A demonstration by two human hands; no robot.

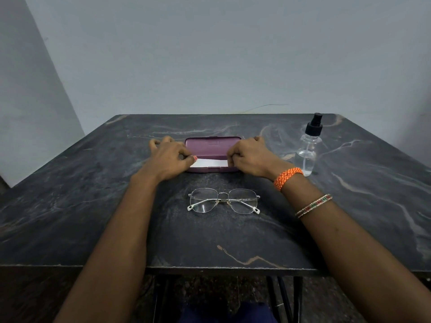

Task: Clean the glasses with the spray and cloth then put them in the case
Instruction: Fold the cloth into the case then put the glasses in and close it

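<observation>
A purple glasses case [211, 145] lies open at the middle of the dark marble table [93, 206], its lid tilted back. A white cloth [211, 163] lies inside it. My left hand [168, 159] pinches the cloth's left end and my right hand [250, 159] pinches its right end. Thin metal-framed glasses [223, 200] rest folded on the table in front of the case, between my forearms. A clear spray bottle [309, 148] with a black pump top stands upright to the right of my right hand.
The table's front edge [210, 268] runs just below my forearms, with dark metal legs under it. A grey wall rises behind the table's far edge. My right wrist wears an orange band and thin bangles.
</observation>
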